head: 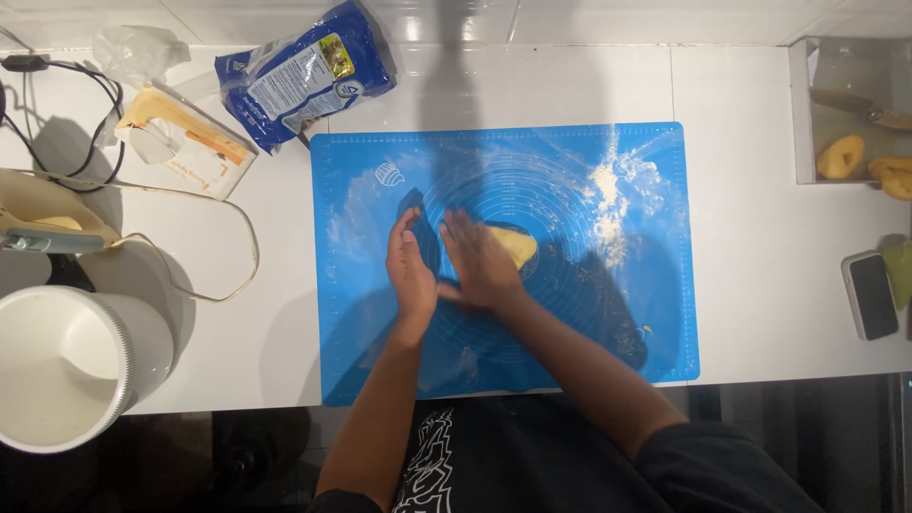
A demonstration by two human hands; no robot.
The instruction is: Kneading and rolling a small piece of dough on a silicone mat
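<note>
A blue silicone pastry mat (570, 351) lies on the white counter, dusted with flour (608, 204) towards its far right. A piece of yellow dough (516, 244) sits on the mat's middle. My right hand (480, 261) lies flat over the dough's left part, fingers together, pressing on it. My left hand (410, 271) stands on edge just left of it, fingers straight, touching or nearly touching the right hand; it holds nothing.
A blue flour bag (299, 74) and an opened cardboard packet (185, 141) lie at the far left. A white bucket (66, 366) and a hand mixer (43, 223) with its cord stand at the left edge. A tray with shaped dough rings (845, 157) and a phone (869, 294) are at right.
</note>
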